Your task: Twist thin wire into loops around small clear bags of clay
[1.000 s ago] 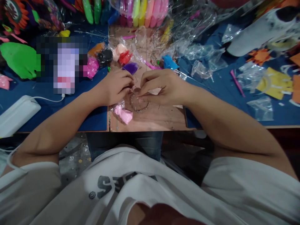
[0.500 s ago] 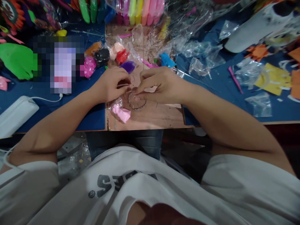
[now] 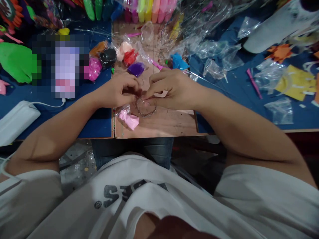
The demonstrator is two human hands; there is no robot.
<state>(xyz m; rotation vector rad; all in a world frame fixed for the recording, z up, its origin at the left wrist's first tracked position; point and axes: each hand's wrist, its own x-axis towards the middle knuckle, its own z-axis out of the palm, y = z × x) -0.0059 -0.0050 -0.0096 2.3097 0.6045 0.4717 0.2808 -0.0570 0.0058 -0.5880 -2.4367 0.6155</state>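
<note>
A loop of thin twisted wire (image 3: 146, 115) hangs below my fingertips over the wooden board (image 3: 169, 124). My right hand (image 3: 171, 87) pinches the top of this loop between thumb and fingers. Close against it, my left hand (image 3: 122, 88) has its thumb and fingertips pressed together at the loop's left upper side, gripping the wire. Just below my left hand lies a pink lump in clear wrap (image 3: 129, 119). Beyond the hands sit a purple lump (image 3: 136, 69) and a blue lump (image 3: 179, 61), both apart from my fingers.
Red (image 3: 130, 57), black (image 3: 108, 58) and magenta (image 3: 94, 69) wrapped lumps lie behind my left hand. A blurred-out phone (image 3: 66, 66) is cabled to a white power bank (image 3: 18, 122). Clear plastic bags (image 3: 211, 49) and a grey-white bottle-like object (image 3: 271, 28) lie at right.
Both hands keep their pinch on the wire loop with only slight finger movement. The view has shifted a little, so objects at right appear farther right.
</note>
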